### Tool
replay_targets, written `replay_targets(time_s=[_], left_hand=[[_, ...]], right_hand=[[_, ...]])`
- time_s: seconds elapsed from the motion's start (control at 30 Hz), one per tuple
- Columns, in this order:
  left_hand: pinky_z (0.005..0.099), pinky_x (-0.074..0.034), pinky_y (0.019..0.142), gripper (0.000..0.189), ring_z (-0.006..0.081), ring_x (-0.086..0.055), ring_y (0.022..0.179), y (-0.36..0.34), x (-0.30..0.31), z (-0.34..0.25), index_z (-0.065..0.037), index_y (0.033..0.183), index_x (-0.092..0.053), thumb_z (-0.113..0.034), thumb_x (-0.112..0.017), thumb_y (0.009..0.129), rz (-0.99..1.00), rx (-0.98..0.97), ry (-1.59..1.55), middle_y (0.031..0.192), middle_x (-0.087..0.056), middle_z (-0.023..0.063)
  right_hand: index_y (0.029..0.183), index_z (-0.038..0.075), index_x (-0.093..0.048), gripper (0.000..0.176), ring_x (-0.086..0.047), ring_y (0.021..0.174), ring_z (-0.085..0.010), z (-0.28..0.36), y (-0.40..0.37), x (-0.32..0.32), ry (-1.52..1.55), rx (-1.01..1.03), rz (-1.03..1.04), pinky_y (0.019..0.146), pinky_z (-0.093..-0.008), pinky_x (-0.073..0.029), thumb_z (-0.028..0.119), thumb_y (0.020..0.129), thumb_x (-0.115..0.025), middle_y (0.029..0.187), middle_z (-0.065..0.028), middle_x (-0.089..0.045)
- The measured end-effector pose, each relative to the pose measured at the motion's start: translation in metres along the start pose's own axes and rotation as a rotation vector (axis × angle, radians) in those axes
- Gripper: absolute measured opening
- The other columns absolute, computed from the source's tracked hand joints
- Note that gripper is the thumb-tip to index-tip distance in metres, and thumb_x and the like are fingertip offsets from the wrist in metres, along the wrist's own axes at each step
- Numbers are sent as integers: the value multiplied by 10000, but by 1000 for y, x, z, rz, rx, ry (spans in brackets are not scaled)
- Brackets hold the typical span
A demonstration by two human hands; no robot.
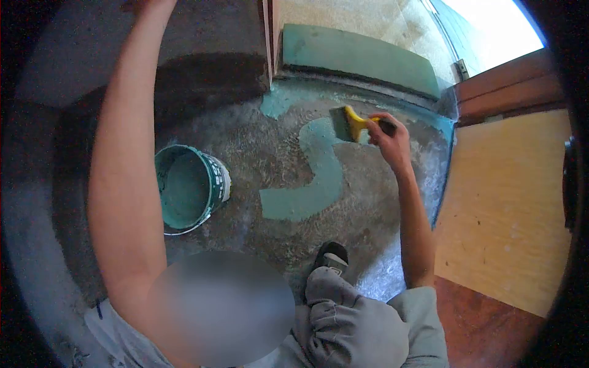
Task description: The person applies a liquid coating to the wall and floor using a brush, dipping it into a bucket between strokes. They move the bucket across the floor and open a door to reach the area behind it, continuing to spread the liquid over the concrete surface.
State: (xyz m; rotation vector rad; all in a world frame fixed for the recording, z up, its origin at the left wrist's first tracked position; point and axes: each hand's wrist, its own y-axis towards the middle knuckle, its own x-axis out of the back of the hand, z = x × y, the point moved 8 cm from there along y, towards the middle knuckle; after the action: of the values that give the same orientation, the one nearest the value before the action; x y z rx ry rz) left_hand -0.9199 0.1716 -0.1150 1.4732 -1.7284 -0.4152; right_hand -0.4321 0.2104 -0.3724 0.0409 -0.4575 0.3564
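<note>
My right hand (392, 140) is closed around the handle of a wide paintbrush (354, 122) with a yellow and black body. Its bristles touch the rough grey floor (270, 147) at the upper end of a curving strip of wet green coating (325, 175). To the left stands a bucket (216, 179) with green coating inside, partly covered by my left forearm (126, 159). My left hand (147, 5) reaches up to the top edge of the view, mostly cut off, so its fingers cannot be made out.
A green-coated step (356, 58) lies at the doorway, with more green along its base. A pale wooden panel (503, 202) and a brown frame (503, 89) bound the right side. A dark wall (208, 37) rises at upper left. My slippered foot (331, 254) rests below the strip.
</note>
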Motion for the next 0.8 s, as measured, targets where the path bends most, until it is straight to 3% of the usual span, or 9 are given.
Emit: replay_targets(time_s=[0.13,0.27,0.33,0.37,0.47,0.63,0.67,0.77,0.8], left_hand=[[556,-46,1190,813,412,86,1475,-1,-3,-4,-16,1537,29,-579,-221,1007,-33,-42,25,1596,110,236],[539,-47,1194,804,421,89,1472,11,-11,7,-21,1538,37,-572,-216,1010,-23,-176,-26,1595,108,240],[536,-24,1194,790,424,88,1471,14,-12,10,-19,1536,52,-554,-208,1016,-74,-198,135,1595,113,238],[535,-12,1194,783,425,87,1471,16,-12,12,-18,1535,59,-545,-205,1020,-98,-206,218,1595,115,238],[531,33,1190,761,430,90,1469,-23,14,-27,4,1529,58,-514,-192,1030,12,-37,-47,1598,104,233],[485,-5,1203,750,377,73,1484,9,-10,6,11,1532,15,-505,-203,1033,-25,-169,102,1609,56,214],[475,-19,1206,748,365,65,1487,18,-19,17,9,1533,5,-505,-205,1033,-27,-230,159,1611,43,212],[450,-37,1212,733,339,32,1494,16,-19,23,17,1531,-13,-450,-287,1037,-174,-188,44,1613,8,208],[469,-69,1196,735,350,-37,1468,19,-26,21,20,1523,-56,-461,-308,1027,-140,-212,160,1579,-67,220]], right_hand=[[1025,36,-662,190,-672,638,-201,6,-30,26,-297,105,-196,595,-331,-519,168,890,-679,803,-129,-692],[1080,71,-648,254,-677,729,-306,-8,-33,14,-635,191,-210,659,-407,-537,195,861,-684,854,-155,-675],[1112,83,-631,309,-668,777,-347,-14,-29,-5,-734,220,-192,687,-443,-539,207,836,-692,880,-158,-660],[1100,90,-634,289,-667,788,-351,-13,-29,-18,-753,222,-150,684,-449,-536,199,837,-683,896,-160,-659],[1069,112,-631,246,-660,806,-363,-1,-35,-72,-778,235,-16,679,-468,-529,168,830,-654,926,-157,-641],[1039,116,-586,239,-625,800,-365,6,-75,-142,-705,503,165,664,-472,-513,86,802,-607,887,-137,-589],[1170,107,-547,326,-617,821,-364,12,-91,-144,-686,567,250,688,-469,-505,106,846,-585,901,-163,-563],[1154,105,-554,323,-613,813,-363,28,-113,-122,-588,500,266,704,-468,-504,103,833,-591,886,-160,-559],[1144,98,-588,306,-624,860,-378,26,-119,-108,-574,424,253,713,-461,-514,86,839,-610,945,-170,-586]])
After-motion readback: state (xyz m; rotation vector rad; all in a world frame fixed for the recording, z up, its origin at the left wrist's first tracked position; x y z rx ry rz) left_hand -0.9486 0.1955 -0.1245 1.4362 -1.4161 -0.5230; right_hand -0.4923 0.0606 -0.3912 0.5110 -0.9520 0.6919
